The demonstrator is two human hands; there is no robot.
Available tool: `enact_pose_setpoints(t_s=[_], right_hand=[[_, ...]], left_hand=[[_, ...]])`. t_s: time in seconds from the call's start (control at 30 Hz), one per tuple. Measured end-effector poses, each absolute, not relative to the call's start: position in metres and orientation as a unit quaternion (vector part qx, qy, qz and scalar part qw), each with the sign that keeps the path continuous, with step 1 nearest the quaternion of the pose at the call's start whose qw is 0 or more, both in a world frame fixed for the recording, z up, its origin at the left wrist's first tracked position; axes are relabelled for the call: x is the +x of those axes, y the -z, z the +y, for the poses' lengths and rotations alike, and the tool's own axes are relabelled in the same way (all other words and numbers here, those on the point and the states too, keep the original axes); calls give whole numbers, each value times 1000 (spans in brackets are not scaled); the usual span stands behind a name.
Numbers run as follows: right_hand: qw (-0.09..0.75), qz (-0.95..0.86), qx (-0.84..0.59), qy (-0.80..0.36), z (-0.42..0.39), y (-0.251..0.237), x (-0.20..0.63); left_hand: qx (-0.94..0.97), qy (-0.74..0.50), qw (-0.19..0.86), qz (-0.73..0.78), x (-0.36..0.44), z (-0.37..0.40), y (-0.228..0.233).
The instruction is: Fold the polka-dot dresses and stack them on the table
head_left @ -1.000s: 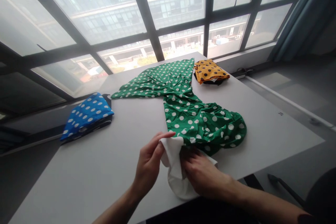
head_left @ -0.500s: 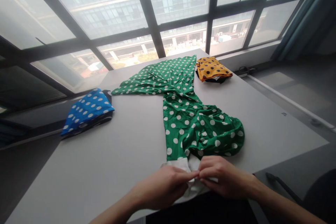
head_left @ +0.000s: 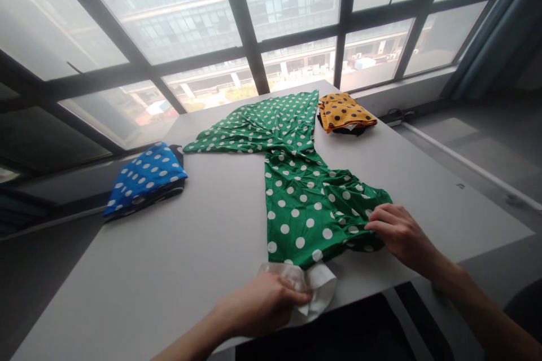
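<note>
A green garment with white polka dots (head_left: 296,180) lies spread across the grey table (head_left: 169,248), running from the far edge toward me. Its white cuff (head_left: 315,287) hangs at the near table edge. My left hand (head_left: 262,307) pinches that white cuff and presses it against the table. Off to the right, my right hand (head_left: 400,234) grips the bunched green fabric at the garment's right side.
A folded blue polka-dot cloth (head_left: 146,177) lies at the table's left edge. A folded orange cloth with black dots (head_left: 342,113) sits at the far right by the window. The table's near edge runs right below my hands; a grey floor lies to the right.
My right hand let go of the white cuff and moved right to the bunched green fabric. My left hand stayed on the cuff. The green cloth near me now lies flatter.
</note>
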State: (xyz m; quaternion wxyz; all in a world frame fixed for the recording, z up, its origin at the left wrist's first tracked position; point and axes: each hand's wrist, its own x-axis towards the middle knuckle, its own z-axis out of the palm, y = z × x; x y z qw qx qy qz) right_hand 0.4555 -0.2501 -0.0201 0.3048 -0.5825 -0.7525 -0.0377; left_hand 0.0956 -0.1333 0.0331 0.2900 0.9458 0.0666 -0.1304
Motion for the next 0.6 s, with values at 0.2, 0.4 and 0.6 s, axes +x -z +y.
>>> enact_pose_setpoints(t_s=[0.2,0.4,0.6], right_hand=[[221,-781,-580,-69,-256,19,452],[287,-724,-626,-42,-256,14,451],[268,-718,-637,-82,-260,0,444]], left_hand=[[927,129,351,30,95,-124,-44],[842,71,533,-36,85,-97,-76],[844,-7,535,48,94,-59,-82]])
